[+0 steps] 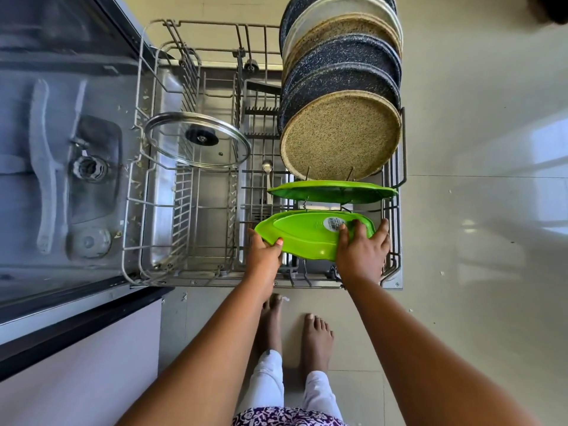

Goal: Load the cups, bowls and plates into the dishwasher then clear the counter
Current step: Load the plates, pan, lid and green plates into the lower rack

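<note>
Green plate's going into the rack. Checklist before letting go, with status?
1. Grip: left hand and right hand hold opposite edges of the held green plate: ok.
2. Slot free: a gap shows between it and the slotted green plate: ok.
3. Upright: it is tilted, while the slotted one stands nearly edge-on: not ok.
4. Bottom edge between the rack tines: hidden: cannot tell.
5. Glass lid apart from the plate row: ok.

Bright daylight, window glare on floor (507,179), wide-angle edge distortion
</note>
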